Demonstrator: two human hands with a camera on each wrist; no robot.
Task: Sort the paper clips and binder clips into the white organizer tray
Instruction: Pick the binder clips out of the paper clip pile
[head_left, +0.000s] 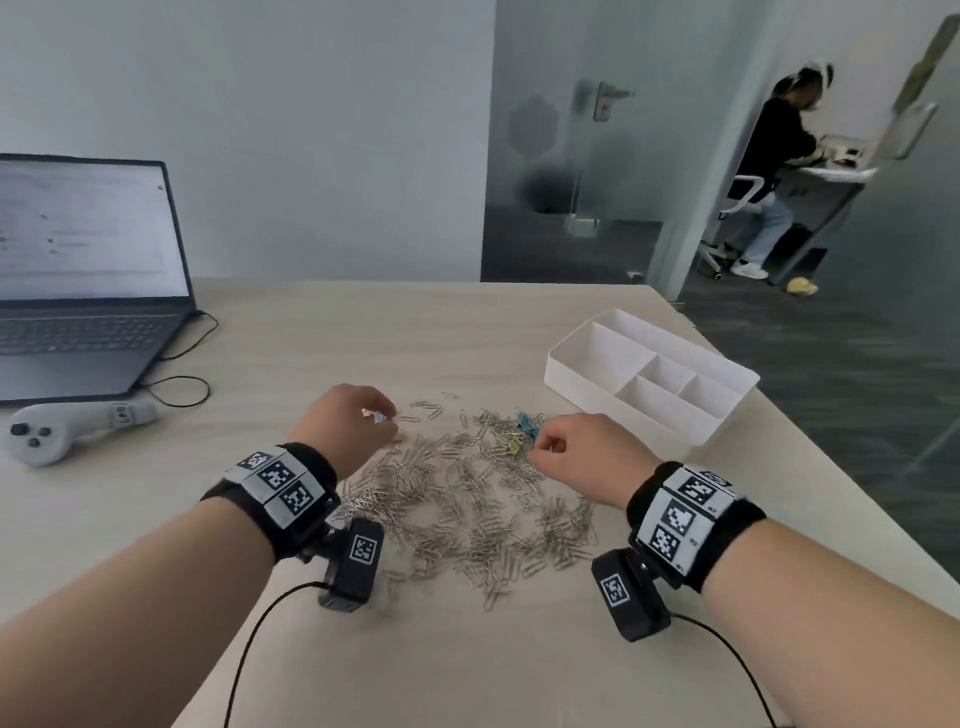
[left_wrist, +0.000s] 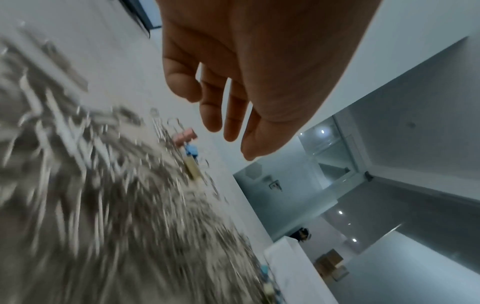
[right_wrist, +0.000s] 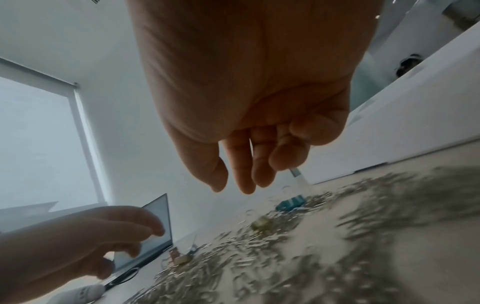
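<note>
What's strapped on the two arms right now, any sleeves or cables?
No sleeves: both forearms are bare. The left hand and right hand each have a black wristband with white square-code tags, a small black tagged camera box beneath it, and a thin black cable trailing back.

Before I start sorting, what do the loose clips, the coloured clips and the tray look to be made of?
Paper clips: bare silvery wire, likely steel, going by the grey glint. Blue binder clip and yellowish binder clip: probably painted sheet metal with wire handles; too small to be sure. Organizer tray: matte white, smooth thin walls and rounded corners, most likely moulded plastic.
</note>
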